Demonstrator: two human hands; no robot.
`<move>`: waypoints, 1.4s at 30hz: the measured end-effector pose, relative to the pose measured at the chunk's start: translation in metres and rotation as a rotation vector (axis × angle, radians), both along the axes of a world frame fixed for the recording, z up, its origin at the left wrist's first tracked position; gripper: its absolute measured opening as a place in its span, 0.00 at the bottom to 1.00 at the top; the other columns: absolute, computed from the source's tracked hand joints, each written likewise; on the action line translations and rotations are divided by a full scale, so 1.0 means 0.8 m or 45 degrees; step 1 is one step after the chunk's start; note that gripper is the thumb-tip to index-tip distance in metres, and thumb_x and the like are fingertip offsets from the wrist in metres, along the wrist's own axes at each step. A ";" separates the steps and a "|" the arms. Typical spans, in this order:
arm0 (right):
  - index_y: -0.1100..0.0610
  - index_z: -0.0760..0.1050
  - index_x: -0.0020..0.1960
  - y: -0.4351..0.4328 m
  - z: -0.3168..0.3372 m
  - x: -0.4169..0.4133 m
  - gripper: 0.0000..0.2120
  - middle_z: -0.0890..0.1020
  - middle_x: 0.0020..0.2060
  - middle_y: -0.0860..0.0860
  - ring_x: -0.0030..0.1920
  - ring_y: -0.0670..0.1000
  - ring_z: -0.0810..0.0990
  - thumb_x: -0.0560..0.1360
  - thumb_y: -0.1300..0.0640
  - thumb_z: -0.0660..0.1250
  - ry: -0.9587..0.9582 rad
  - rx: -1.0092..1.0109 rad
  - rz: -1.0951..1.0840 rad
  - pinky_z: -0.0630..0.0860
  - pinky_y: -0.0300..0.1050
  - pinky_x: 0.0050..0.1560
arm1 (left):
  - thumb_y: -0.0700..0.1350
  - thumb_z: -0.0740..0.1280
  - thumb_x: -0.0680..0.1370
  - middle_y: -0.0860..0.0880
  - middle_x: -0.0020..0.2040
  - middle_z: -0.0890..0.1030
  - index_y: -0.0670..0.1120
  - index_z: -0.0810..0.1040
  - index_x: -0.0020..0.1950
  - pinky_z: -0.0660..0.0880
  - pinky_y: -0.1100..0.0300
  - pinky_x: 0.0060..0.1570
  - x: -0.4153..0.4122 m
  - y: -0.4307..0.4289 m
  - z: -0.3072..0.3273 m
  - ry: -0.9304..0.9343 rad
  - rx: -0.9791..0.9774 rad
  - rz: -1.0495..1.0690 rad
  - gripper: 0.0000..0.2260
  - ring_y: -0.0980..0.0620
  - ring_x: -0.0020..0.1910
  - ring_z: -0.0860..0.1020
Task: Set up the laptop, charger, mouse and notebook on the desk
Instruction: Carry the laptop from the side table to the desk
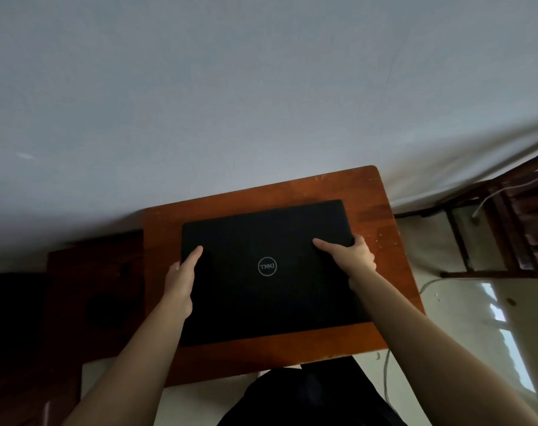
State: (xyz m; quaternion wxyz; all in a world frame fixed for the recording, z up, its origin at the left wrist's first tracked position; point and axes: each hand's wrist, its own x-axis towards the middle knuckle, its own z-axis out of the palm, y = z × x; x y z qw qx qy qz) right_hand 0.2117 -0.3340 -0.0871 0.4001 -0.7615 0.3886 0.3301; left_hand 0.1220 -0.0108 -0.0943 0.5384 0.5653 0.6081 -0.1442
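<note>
A closed black laptop [267, 290] with a round silver logo lies flat on the small reddish-brown wooden desk [381, 216], lid up. My left hand [181, 281] grips its left edge, thumb on the lid. My right hand [350, 259] holds the right edge near the far corner, thumb lying on the lid and fingers curled around the side. No charger, mouse or notebook is visible on the desk.
A grey wall rises just behind the desk. A darker wooden surface [95, 302] sits low at the left. A dark wooden rack [507, 229] with a white cable stands at the right. A cable [387, 373] trails on the pale floor beside the desk.
</note>
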 end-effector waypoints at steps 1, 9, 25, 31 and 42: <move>0.47 0.62 0.76 -0.006 0.005 -0.003 0.54 0.73 0.68 0.56 0.65 0.62 0.73 0.56 0.31 0.79 0.025 0.088 -0.072 0.75 0.63 0.64 | 0.67 0.73 0.67 0.45 0.75 0.68 0.52 0.66 0.76 0.65 0.38 0.71 -0.004 0.000 0.006 0.015 -0.031 0.026 0.42 0.40 0.72 0.68; 0.52 0.70 0.74 -0.038 0.054 -0.061 0.49 0.77 0.66 0.56 0.64 0.62 0.77 0.63 0.23 0.69 0.004 0.606 -0.236 0.69 0.65 0.70 | 0.71 0.73 0.63 0.47 0.77 0.66 0.54 0.66 0.76 0.66 0.37 0.70 -0.054 0.005 0.070 -0.054 -0.265 -0.195 0.46 0.41 0.74 0.66; 0.41 0.62 0.78 -0.189 0.162 -0.334 0.50 0.67 0.73 0.58 0.68 0.64 0.71 0.63 0.16 0.57 -0.224 0.682 -0.749 0.79 0.61 0.54 | 0.79 0.59 0.66 0.44 0.77 0.66 0.51 0.60 0.79 0.60 0.35 0.73 -0.130 -0.110 0.113 -0.390 -0.636 -0.755 0.49 0.39 0.74 0.65; 0.41 0.58 0.79 -0.299 0.182 -0.463 0.51 0.59 0.79 0.58 0.73 0.69 0.63 0.64 0.16 0.56 -0.308 0.686 -1.106 0.73 0.70 0.58 | 0.76 0.58 0.71 0.45 0.76 0.68 0.50 0.66 0.77 0.63 0.41 0.72 -0.139 -0.260 0.132 -0.403 -0.721 -1.152 0.42 0.42 0.75 0.65; 0.41 0.63 0.77 -0.537 0.155 -0.619 0.50 0.67 0.73 0.60 0.71 0.69 0.66 0.62 0.16 0.57 -0.496 0.669 -1.397 0.65 0.76 0.66 | 0.78 0.58 0.69 0.43 0.77 0.64 0.52 0.63 0.78 0.62 0.39 0.71 -0.130 -0.583 0.142 -0.184 -0.684 -1.596 0.45 0.38 0.75 0.63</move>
